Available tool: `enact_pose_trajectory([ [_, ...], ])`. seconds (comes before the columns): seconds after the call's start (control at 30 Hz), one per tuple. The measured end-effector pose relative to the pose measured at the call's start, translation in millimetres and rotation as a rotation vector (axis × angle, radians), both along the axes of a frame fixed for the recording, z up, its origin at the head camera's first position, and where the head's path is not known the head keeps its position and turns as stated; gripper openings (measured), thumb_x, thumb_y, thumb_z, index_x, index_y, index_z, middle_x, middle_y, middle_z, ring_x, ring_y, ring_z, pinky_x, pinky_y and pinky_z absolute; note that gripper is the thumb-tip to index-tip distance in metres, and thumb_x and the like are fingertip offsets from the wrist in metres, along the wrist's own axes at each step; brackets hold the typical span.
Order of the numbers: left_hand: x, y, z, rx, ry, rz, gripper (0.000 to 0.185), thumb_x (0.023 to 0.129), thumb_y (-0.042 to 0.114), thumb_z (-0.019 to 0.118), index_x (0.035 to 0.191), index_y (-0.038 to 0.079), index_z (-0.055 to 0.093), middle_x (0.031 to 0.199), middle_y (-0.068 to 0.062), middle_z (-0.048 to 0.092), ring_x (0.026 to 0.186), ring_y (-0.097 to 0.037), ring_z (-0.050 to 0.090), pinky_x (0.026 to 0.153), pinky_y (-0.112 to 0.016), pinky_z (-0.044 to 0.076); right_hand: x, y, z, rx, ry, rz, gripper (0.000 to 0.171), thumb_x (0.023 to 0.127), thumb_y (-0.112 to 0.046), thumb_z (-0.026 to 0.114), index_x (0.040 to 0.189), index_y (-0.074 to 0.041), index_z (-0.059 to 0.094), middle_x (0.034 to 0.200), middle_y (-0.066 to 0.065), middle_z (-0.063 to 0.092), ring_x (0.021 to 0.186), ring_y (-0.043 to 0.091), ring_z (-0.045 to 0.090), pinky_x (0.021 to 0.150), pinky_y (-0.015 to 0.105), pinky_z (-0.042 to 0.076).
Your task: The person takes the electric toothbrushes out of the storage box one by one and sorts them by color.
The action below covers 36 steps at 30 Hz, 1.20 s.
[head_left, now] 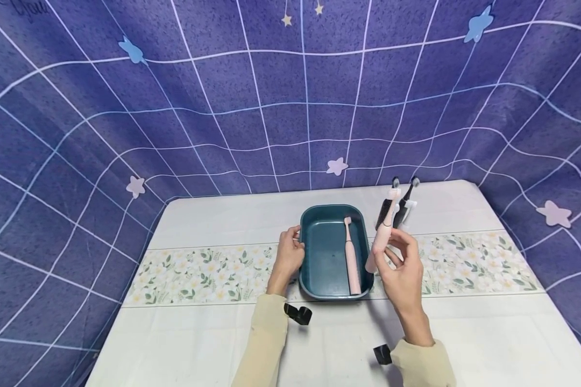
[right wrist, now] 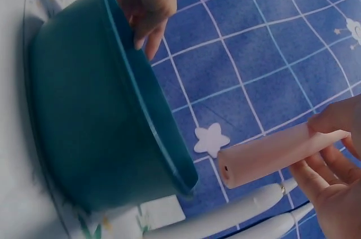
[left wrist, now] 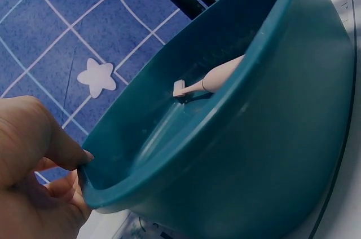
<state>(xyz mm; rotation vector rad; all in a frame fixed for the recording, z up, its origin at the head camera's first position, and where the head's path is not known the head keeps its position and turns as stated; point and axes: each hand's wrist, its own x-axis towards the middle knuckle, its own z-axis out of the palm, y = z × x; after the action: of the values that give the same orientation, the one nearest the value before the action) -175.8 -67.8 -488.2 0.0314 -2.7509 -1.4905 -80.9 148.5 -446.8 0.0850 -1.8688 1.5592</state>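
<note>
A teal plastic basin (head_left: 324,263) stands on the table with a pink electric toothbrush (head_left: 352,264) lying along its right side. My left hand (head_left: 289,253) pinches the basin's left rim; in the left wrist view the thumb and fingers of that hand (left wrist: 39,166) grip the rim's corner. Just right of the basin, my right hand (head_left: 403,271) holds a second pink electric toothbrush (head_left: 382,238) by its handle, head up and tilted. The right wrist view shows the handle's flat base (right wrist: 227,170) close to the basin's rim, apart from it.
Behind the right hand stand several black and white electric toothbrushes, one black toothbrush (head_left: 408,194) among them; white handles (right wrist: 225,213) show in the right wrist view. A white table (head_left: 198,344) with a floral strip (head_left: 198,274) lies underneath. A purple-blue gridded curtain (head_left: 281,123) hangs behind.
</note>
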Motion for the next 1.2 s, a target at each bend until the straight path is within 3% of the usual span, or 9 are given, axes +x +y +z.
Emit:
enact_pose_trajectory([
  [0.2, 0.3, 0.4, -0.4, -0.003, 0.000, 0.003, 0.046, 0.087, -0.005, 0.049, 0.133, 0.000, 0.051, 0.109, -0.015, 0.049, 0.087, -0.020, 0.049, 0.084, -0.036, 0.042, 6.8, 4.3, -4.1, -0.001, 0.014, -0.053, 0.052, 0.075, 0.020, 0.065, 0.123, 0.013, 0.047, 0.115, -0.003, 0.055, 0.106, 0.004, 0.057, 0.086, 0.015, 0.049],
  [0.6, 1.2, 1.2, 1.2, 0.009, -0.020, 0.012, 0.047, 0.088, -0.003, 0.049, 0.134, 0.002, 0.050, 0.110, -0.013, 0.049, 0.088, -0.020, 0.050, 0.084, -0.037, 0.043, 6.4, 11.2, -36.4, -0.018, 0.007, -0.092, 0.051, 0.073, 0.022, 0.065, 0.120, 0.014, 0.048, 0.117, -0.010, 0.052, 0.106, 0.002, 0.056, 0.085, 0.014, 0.049],
  [0.93, 2.1, 2.4, 1.3, 0.004, -0.032, 0.023, 0.046, 0.088, -0.003, 0.050, 0.135, 0.003, 0.050, 0.109, -0.012, 0.048, 0.088, -0.019, 0.050, 0.083, -0.036, 0.043, 12.0, 2.4, -29.4, 0.011, 0.010, -0.109, 0.045, 0.071, 0.026, 0.062, 0.113, 0.023, 0.046, 0.112, 0.008, 0.052, 0.103, 0.004, 0.054, 0.085, 0.015, 0.049],
  [1.2, 2.3, 2.8, 2.3, 0.001, -0.029, 0.023, 0.047, 0.088, -0.003, 0.049, 0.135, 0.003, 0.050, 0.110, -0.012, 0.049, 0.088, -0.020, 0.050, 0.085, -0.037, 0.043, 9.6, 3.5, -38.7, 0.026, -0.014, -0.121, 0.045, 0.071, 0.025, 0.063, 0.112, 0.022, 0.046, 0.111, 0.011, 0.052, 0.103, 0.001, 0.054, 0.084, 0.013, 0.048],
])
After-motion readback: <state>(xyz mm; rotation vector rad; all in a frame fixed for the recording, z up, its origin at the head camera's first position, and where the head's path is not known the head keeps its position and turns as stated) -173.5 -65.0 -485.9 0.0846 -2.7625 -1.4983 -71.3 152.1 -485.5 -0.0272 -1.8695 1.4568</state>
